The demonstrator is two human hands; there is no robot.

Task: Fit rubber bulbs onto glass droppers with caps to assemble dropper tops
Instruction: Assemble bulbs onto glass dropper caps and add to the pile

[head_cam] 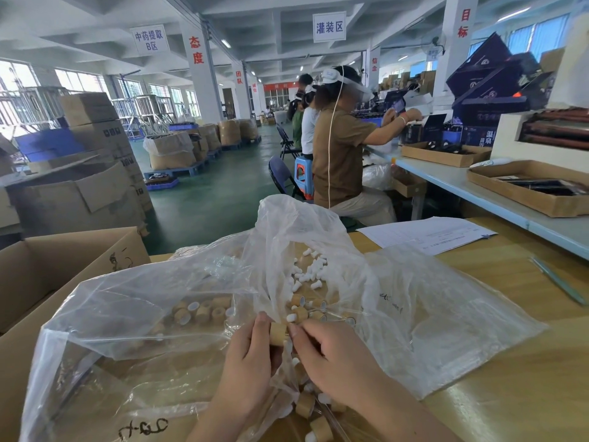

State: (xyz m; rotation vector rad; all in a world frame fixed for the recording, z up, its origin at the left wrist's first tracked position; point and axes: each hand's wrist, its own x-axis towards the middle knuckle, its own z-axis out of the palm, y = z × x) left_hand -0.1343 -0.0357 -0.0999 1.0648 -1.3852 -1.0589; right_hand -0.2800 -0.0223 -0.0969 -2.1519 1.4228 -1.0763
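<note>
Spanning the wooden tabletop (526, 393), clear plastic bags (153, 301) hold loose parts. The left hand (251, 355) grips a tan cap (278, 334) above the bags, near centre. The right hand (331, 349), fingers curled, pinches the cap's right end. White rubber bulbs (316, 284) lie scattered just beyond.

Both hands (287, 349) pinch 1 bamboo cap (278, 334).

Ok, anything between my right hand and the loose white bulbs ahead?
Yes: a cluster of caps lies between the right hand and the bulbs. Whether the plastic bag also covers the bulbs, I cannot tell.
</note>
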